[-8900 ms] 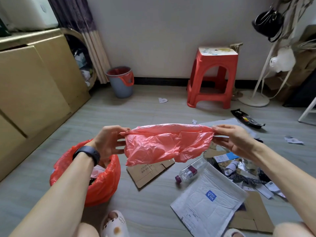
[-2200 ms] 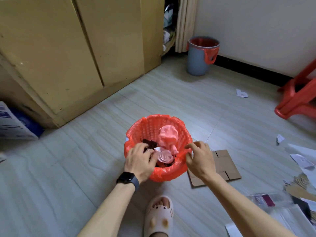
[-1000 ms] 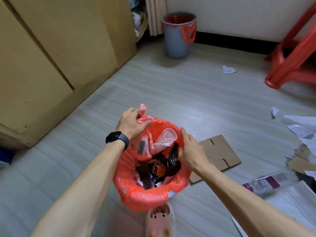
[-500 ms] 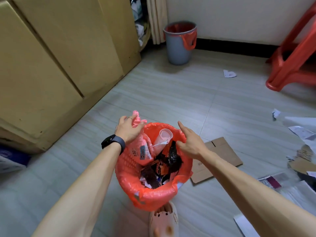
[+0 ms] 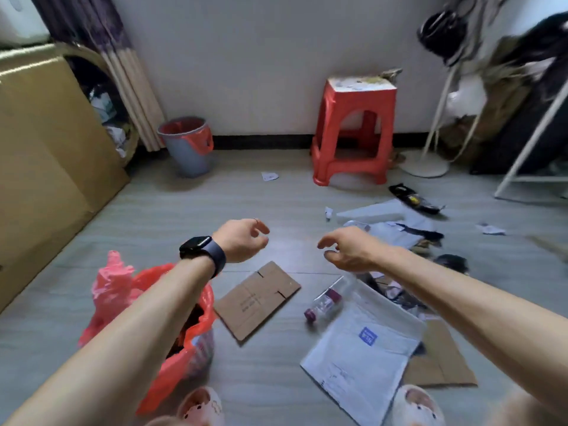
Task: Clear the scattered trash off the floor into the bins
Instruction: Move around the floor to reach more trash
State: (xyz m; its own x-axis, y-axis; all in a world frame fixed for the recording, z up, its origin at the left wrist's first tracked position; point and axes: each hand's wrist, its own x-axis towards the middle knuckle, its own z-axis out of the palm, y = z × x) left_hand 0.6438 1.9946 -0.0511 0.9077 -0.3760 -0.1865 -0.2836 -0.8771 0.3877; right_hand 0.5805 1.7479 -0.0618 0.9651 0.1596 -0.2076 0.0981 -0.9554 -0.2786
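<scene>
A bin lined with a red bag [image 5: 172, 358] stands at the lower left, partly behind my left forearm, with a red plastic bag [image 5: 112, 285] bunched at its rim. My left hand [image 5: 242, 239] and my right hand [image 5: 347, 249] hang above the floor, fingers loosely curled, holding nothing. Below them lie a flat cardboard piece [image 5: 256, 298], a plastic bottle [image 5: 325, 302] and a white padded mailer [image 5: 362, 345]. More paper and wrappers [image 5: 396, 229] lie to the right. A grey bin with a red liner [image 5: 187, 146] stands by the far wall.
A red plastic stool [image 5: 353, 130] stands against the wall, a paper scrap [image 5: 270, 176] in front of it. A black wrapper [image 5: 412, 198] lies right of the stool. Yellow cabinets [image 5: 46, 155] run along the left. A white stand [image 5: 427, 167] and clutter fill the right corner.
Both hands have let go of the red-lined bin's rim and lifted forward over the floor. The view has swung up from the bin to the room.
</scene>
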